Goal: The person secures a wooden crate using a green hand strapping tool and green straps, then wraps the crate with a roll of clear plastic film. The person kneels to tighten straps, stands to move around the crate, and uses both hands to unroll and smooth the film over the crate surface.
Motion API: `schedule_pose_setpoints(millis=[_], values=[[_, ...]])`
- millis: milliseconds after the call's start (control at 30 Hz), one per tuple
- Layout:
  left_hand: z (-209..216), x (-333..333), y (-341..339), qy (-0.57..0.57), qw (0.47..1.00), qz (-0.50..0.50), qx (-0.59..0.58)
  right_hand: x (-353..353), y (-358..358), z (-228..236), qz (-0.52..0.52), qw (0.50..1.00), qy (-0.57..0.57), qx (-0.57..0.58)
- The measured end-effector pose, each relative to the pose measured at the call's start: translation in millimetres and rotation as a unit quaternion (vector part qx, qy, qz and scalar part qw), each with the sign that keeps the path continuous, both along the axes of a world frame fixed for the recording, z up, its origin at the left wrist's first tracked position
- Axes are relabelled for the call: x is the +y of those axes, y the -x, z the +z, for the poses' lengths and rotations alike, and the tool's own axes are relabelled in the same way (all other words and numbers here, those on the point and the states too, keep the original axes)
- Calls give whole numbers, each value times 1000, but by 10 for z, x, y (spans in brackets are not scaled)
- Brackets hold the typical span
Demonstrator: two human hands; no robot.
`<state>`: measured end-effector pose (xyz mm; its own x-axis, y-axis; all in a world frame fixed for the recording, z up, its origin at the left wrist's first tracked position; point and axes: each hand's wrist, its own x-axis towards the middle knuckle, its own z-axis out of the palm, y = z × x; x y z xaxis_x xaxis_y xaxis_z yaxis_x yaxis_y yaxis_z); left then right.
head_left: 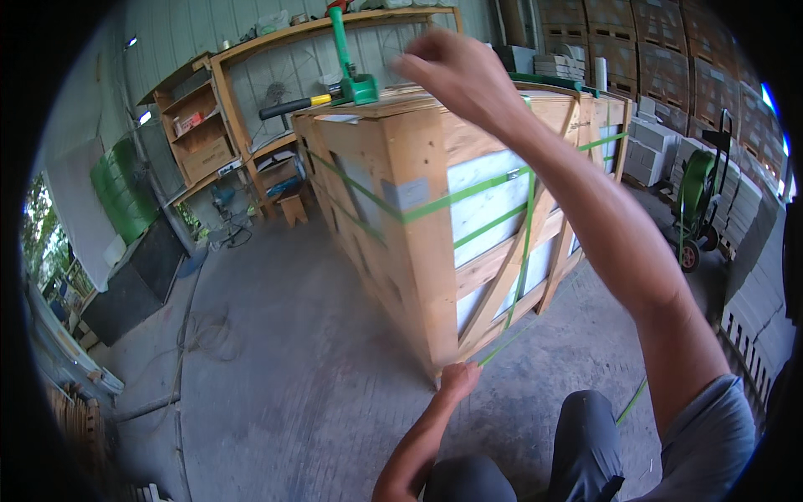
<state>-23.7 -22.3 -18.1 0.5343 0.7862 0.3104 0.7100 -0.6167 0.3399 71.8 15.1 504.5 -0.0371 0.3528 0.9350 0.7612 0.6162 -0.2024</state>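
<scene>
Your left hand [459, 381] is down low at about 6 o'clock, fingers closed on the loose green strap [523, 251] right where it meets the bottom corner of the wooden crate [422, 276], so it's pinching strap against wood down by the concrete floor [276, 368]. Your right hand [456, 71] is way up at 12 o'clock, above the crate's top edge, fingers curled loosely; it's blurred, so I can't tell if it's actually gripping anything. From that low hand the strap runs up the crate's right-hand face toward 1 o'clock, crossing another green band that wraps the crate sideways. A loose tail of strap lies on the floor at 4 o'clock, just beside your knee. On top of the crate, at 11 o'clock from your right hand, sits a green strapping tool [351, 79] with its long handle sticking up, and a black-and-yellow-handled tool [297, 104] lies right next to it. Further out at 3 o'clock there's a green strap dispenser cart [696, 205], and at 10 o'clock wooden shelving [201, 125] against the wall.
</scene>
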Motion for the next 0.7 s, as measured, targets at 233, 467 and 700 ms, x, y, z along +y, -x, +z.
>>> schedule_pose_setpoints(millis=[233,467,700], values=[[-129,18,70,62,996,-49,45,1102,758,470,-182,938,274,-113],[-392,81,42,95,994,-37,49,1114,94,526,-8,946,320,-51],[-305,131,12,120,988,-21,90,-480,-1378,-26,-72,975,148,-150]])
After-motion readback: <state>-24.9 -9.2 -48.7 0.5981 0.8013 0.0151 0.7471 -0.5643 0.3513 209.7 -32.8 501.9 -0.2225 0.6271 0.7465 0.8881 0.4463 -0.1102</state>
